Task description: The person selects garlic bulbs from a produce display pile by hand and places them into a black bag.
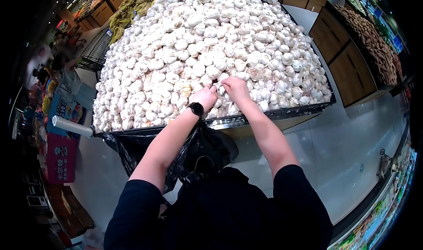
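Observation:
A broad heap of white garlic bulbs point(194, 42) rises in front of me. Low on its near slope, my left hand point(206, 97) and my right hand point(236, 89) are close together. The fingers of both are bent inward and closed at a garlic bulb point(220, 87) between them, which they partly cover. A black watch point(196, 109) is on my left wrist. Under my left forearm, a black plastic bag point(141, 151) hangs at the front edge of the stand.
A black rim point(282, 113) borders the garlic stand. At its left corner is a roll of clear bags point(66, 125). Yellow-green net sacks point(132, 9) lie at the back left, near a wire cart point(95, 51). A wooden produce stand point(348, 60) is at the right. People are at the far left.

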The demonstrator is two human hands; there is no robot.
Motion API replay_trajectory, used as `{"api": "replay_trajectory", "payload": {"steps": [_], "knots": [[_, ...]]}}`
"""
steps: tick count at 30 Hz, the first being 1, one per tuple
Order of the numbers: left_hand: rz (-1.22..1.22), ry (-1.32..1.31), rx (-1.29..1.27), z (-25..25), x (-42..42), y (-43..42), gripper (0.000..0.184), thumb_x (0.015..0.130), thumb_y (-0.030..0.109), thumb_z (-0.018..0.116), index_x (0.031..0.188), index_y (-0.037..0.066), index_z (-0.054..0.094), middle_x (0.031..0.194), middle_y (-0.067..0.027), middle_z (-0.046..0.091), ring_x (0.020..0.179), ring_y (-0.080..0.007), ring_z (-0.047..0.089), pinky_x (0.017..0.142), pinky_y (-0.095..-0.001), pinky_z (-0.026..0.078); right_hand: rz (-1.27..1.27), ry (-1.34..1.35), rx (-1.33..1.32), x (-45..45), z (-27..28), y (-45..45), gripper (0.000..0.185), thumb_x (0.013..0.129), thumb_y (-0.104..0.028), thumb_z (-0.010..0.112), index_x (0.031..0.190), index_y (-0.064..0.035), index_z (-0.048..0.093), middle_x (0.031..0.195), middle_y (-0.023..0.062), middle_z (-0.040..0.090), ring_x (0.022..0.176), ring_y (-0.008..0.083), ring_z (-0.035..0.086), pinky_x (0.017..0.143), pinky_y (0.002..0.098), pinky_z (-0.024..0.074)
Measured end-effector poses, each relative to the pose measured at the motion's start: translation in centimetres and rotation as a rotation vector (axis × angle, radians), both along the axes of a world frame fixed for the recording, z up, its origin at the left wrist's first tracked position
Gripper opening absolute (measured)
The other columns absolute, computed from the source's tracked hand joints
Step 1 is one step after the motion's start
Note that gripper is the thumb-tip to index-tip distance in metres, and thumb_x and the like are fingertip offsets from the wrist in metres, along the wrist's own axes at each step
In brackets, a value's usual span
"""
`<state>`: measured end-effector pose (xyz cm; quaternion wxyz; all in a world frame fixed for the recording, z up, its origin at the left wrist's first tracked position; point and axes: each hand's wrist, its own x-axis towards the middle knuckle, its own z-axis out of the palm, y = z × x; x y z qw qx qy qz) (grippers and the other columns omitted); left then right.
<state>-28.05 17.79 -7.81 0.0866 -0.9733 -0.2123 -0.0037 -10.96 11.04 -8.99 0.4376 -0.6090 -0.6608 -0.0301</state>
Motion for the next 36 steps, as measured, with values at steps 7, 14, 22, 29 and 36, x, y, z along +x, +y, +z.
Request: {"api": "replay_trajectory", "payload": {"steps": [7,14,22,29,36], "knots": [[-0.061,-0.443,-0.234,2.0,-4.2,-1.0,0.017,0.073,0.002,0.067,0.089,0.003,0.062,0.090,-0.0114,0.056,0.084,-0.0319,0.062,0.071,-0.0390,0.053,0.000,1.248,0.048,0.0,-0.5,-2.6,0.013,0.087,-0.002,0.070,0.099,0.0026,0.072,0.087,0.0044,0.070,0.075,0.0072,0.064,0.065,0.0223,0.0521],[0.633,-0.835,-0.313,1.2,-25.1,-6.5,0.004,0.081,0.002,0.068,0.083,0.000,0.065,0.087,-0.0132,0.061,0.078,-0.0323,0.063,0.068,-0.0382,0.051,0.217,1.304,-0.232,-12.3,3.2,-4.7,0.013,0.089,-0.001,0.068,0.100,0.0034,0.070,0.087,0.0061,0.070,0.075,0.0089,0.063,0.069,0.0220,0.0505],[0.878,-0.353,-0.535,-5.0,-40.9,-14.0,0.014,0.081,0.001,0.064,0.094,0.002,0.064,0.099,-0.0169,0.062,0.087,-0.0383,0.063,0.077,-0.0430,0.053,0.680,0.379,-0.640,-32.5,-7.0,-1.9,0.013,0.076,-0.007,0.068,0.084,-0.0088,0.078,0.070,0.0109,0.070,0.069,0.0234,0.070,0.069,0.0349,0.0562],[0.733,-0.493,-0.606,-5.2,-38.7,-15.4,0.002,0.083,0.000,0.061,0.085,0.000,0.061,0.094,-0.0160,0.062,0.081,-0.0350,0.063,0.072,-0.0406,0.052,0.477,-0.234,-0.753,-35.5,-5.6,-2.2,0.014,0.082,-0.010,0.059,0.080,-0.0056,0.073,0.083,0.0142,0.072,0.083,0.0344,0.071,0.076,0.0444,0.0569],[0.590,-0.578,-0.654,-1.5,-32.7,-14.9,0.014,0.082,0.000,0.064,0.096,0.001,0.062,0.100,-0.0125,0.062,0.087,-0.0305,0.065,0.078,-0.0365,0.052,-0.113,0.155,-0.405,-14.3,4.7,-9.9,0.024,0.090,-0.029,0.059,0.099,-0.0086,0.069,0.097,0.0151,0.069,0.091,0.0350,0.067,0.080,0.0439,0.0535]]}}
